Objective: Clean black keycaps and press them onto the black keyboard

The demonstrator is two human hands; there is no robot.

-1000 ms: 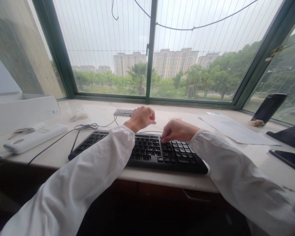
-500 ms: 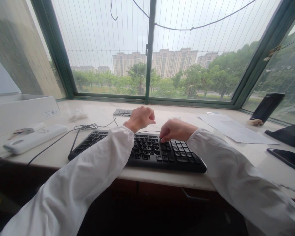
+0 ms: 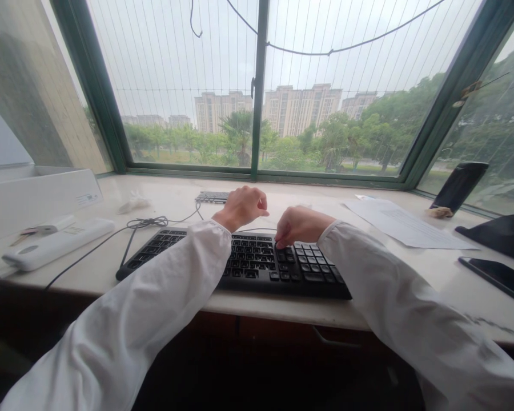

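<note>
A black keyboard (image 3: pixel 282 288) lies along the front of the white counter. Its right part has dark keycaps, while many positions in the main block look bare, with the key sockets showing. My left hand (image 3: pixel 243 206) hovers over the back edge of the keyboard, fingers curled in and thumb forward; whatever is inside is hidden. My right hand (image 3: pixel 302 224) is closed, its thumb and fingertips reaching down to the upper left of the navigation keys (image 3: pixel 286 260). Any item between those fingertips is hidden. Behind my left hand sits a group of loose keycaps (image 3: pixel 211 197).
A cable (image 3: pixel 148 221) lies coiled left of the hands. Farther left are a white power strip-like device (image 3: pixel 60 244) and a white box (image 3: pixel 38 194). To the right are paper sheets (image 3: pixel 405 222), a flat phone (image 3: pixel 497 277) and an upright dark device (image 3: pixel 460 185). Windows rise behind.
The view has shifted slightly, moving everything a little to the left. Both hands keep nearly the same pose and place over the keyboard.
</note>
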